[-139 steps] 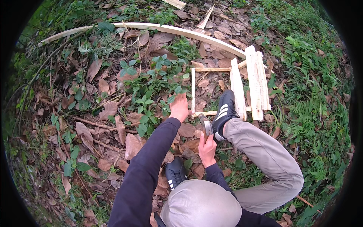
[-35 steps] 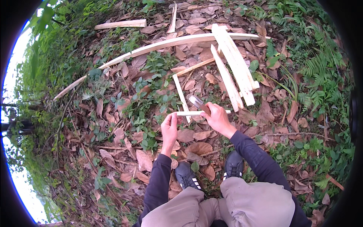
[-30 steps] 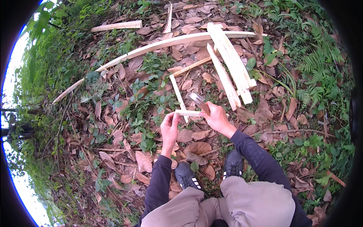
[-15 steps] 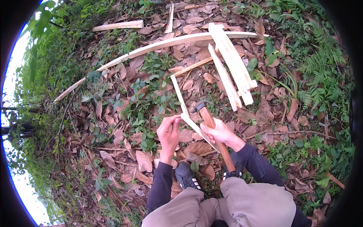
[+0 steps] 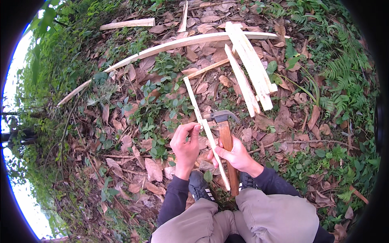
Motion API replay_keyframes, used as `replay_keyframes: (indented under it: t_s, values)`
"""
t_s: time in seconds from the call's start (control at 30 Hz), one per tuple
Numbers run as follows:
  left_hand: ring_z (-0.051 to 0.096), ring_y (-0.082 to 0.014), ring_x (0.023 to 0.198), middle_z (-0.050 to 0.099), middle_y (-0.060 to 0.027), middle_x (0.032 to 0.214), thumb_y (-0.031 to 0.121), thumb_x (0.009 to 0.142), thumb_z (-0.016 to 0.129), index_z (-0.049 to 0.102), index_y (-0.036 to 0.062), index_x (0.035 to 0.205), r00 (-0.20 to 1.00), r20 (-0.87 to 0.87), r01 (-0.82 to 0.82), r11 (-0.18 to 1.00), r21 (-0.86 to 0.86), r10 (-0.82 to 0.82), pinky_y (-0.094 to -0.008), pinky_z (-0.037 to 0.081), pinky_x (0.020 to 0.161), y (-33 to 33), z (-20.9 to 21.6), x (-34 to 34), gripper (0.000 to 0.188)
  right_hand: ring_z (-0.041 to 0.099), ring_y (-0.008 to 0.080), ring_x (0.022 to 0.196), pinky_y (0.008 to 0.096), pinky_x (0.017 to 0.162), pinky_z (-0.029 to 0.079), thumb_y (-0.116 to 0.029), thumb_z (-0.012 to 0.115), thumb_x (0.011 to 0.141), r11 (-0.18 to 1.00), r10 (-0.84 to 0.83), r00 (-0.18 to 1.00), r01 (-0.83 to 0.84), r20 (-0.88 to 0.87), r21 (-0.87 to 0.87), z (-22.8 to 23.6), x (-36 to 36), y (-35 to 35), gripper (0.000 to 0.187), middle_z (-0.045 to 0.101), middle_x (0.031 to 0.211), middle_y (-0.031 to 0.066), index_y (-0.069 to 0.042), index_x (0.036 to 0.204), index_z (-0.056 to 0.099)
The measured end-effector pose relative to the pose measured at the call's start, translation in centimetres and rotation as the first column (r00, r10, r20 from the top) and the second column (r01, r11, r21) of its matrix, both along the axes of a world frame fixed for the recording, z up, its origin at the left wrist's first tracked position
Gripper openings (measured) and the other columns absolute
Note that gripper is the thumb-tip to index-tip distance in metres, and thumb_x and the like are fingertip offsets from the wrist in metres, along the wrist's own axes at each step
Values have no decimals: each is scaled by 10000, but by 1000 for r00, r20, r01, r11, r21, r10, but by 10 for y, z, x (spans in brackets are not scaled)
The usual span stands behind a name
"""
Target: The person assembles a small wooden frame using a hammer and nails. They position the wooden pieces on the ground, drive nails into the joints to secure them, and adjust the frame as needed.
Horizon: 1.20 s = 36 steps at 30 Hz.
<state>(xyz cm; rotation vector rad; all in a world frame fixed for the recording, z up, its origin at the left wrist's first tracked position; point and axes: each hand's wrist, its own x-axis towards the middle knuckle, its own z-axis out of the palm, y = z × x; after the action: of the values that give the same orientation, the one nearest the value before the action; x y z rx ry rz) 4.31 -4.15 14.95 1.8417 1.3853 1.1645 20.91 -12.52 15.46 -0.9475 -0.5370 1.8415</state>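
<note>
My right hand (image 5: 238, 157) is wrapped round the wooden handle of a claw hammer (image 5: 226, 137), its dark metal head pointing away from me. Its thumb and fingers also pinch a thin pale wooden strip (image 5: 214, 146) that crosses beside the handle. The strip's far end meets a second slim strip (image 5: 192, 97), and the two look joined at an overlap. Close to that overlap, on its left, my left hand (image 5: 185, 148) has thumb and fingertips pinched together. Whatever lies between those fingertips is too small to make out.
Ahead on the right lie several split wooden boards (image 5: 253, 67) and a pointed stake (image 5: 242, 81). A long curved batten (image 5: 170, 46) spans the far side, with a short plank (image 5: 127, 24) beyond it. Dry leaves, low plants and ferns (image 5: 344, 73) cover the ground around my shoes (image 5: 198, 187).
The strips have turned, and the near end has swung down towards me. The hammer has shifted slightly nearer, its head turned. My left hand has moved a little right, still pinched.
</note>
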Motion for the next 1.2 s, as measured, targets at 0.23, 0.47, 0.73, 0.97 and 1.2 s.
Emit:
replay_keyframes:
  t_s: [0.23, 0.47, 0.73, 0.97, 1.2]
  values:
    - [660, -181, 716, 707, -77, 823, 74, 915, 767, 708, 15, 916, 998, -60, 9, 999, 32, -8, -294, 520, 685, -6, 10, 4, 83, 688, 224, 712, 360, 653, 583, -87, 572, 1059, 999, -48, 996, 46, -69, -23, -1, -4, -13, 149, 695, 919, 183, -66, 1038, 426]
    - [685, -187, 868, 690, -147, 1074, 47, 970, 697, 522, 29, 1315, 958, 286, 110, 960, -259, -32, -306, 553, 736, -17, -7, 15, 387, 688, 189, 719, 343, 660, 581, -113, 596, 1055, 994, -103, 993, 105, 54, -28, -12, -6, -3, 129, 699, 917, 128, -43, 1076, 491]
    - [669, -141, 714, 683, -114, 1106, 273, 1075, 568, 399, 53, 1489, 914, 397, 392, 436, -810, -85, -293, 554, 631, -80, -47, 16, 498, 713, 148, 863, 282, 759, 583, -143, 603, 1059, 973, -223, 956, 229, 191, -10, -71, 3, 6, 179, 744, 1090, 156, -9, 1156, 536]
    - [679, -403, 673, 661, -205, 710, 345, 1075, 527, 583, 40, 1050, 913, -347, -21, 825, -564, -213, -498, 503, 583, -54, -74, -35, 311, 639, 90, 641, 250, 567, 528, -217, 645, 1042, 968, -202, 836, 250, 509, -26, -102, 23, -14, 224, 732, 902, 102, -32, 1115, 541]
    - [662, -430, 630, 666, -195, 694, 402, 1090, 449, 554, 72, 908, 759, -581, 56, 919, -390, -293, -548, 495, 537, -23, -110, -26, 391, 483, 93, 411, 270, 356, 406, -261, 665, 1028, 888, -153, 842, 347, 517, -301, -96, 43, -48, 239, 516, 644, -12, -79, 1050, 512]
